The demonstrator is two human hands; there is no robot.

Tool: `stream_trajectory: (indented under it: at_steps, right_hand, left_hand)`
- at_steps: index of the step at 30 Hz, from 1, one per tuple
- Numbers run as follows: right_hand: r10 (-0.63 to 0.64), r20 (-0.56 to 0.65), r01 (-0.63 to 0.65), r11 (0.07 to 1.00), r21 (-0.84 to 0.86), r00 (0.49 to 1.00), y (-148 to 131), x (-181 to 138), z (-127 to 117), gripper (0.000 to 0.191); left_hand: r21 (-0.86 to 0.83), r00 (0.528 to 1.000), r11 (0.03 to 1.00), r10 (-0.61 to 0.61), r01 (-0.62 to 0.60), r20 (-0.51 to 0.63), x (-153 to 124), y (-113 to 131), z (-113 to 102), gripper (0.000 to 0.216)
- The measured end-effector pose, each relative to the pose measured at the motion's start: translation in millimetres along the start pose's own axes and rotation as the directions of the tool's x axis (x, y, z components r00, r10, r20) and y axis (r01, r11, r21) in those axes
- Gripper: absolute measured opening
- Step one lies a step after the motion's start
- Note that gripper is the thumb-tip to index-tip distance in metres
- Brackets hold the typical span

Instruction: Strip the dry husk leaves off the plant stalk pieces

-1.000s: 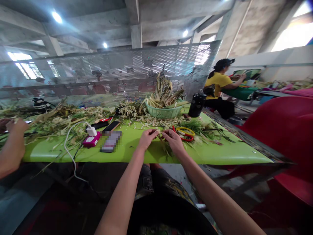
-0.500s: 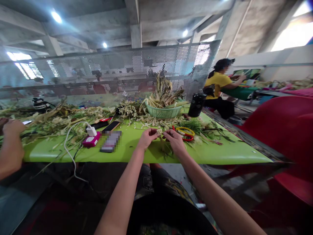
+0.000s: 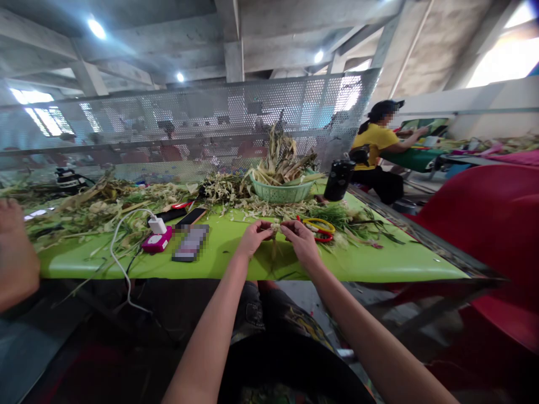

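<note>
Where the green basket (image 3: 281, 194) stands toward the far side of the table, dry husks (image 3: 281, 151) fill it and rise well above its rim. Just right of the basket is a lidded black tumbler (image 3: 338, 182); I can't tell what it holds. Nearer the seated person than the basket, a small pale bundle (image 3: 275, 226) sits between the fingertips of the left hand (image 3: 256, 237) and the right hand (image 3: 301, 237), both pinched on it, thin strands trailing below.

The lime-green tabletop (image 3: 236, 264) carries shredded husks (image 3: 105, 207) left of the basket, and, nearer than those, a phone (image 3: 191, 243) beside a pink box (image 3: 157, 240) with a white plug. In front of the basket, to its right, red and yellow handles (image 3: 324, 239) lie by green strands (image 3: 332, 213).

Behind the basket runs a perforated metal screen (image 3: 189, 132) under a concrete ceiling (image 3: 168, 39). Far right of it are a red chair (image 3: 492, 224) and a person in yellow (image 3: 374, 140); far left, another person's arm (image 3: 17, 258) reaches in.
</note>
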State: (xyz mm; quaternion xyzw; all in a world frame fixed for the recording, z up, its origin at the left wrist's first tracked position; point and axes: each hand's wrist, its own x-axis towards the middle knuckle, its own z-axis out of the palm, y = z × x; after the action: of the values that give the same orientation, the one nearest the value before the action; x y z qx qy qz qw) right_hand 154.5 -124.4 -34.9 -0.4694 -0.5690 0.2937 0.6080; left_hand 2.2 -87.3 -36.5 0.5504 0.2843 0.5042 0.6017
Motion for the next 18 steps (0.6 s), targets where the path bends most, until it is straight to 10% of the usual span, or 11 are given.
stream_trajectory:
  at_steps: [18]
  right_hand:
    - [-0.026, 0.003, 0.026, 1.0, -0.016, 1.0, 5.6, 1.1, -1.1, 0.03]
  left_hand:
    - [0.047, 1.0, 0.999, 0.006, -0.007, 0.03, 0.7, -2.0, 0.8, 0.033]
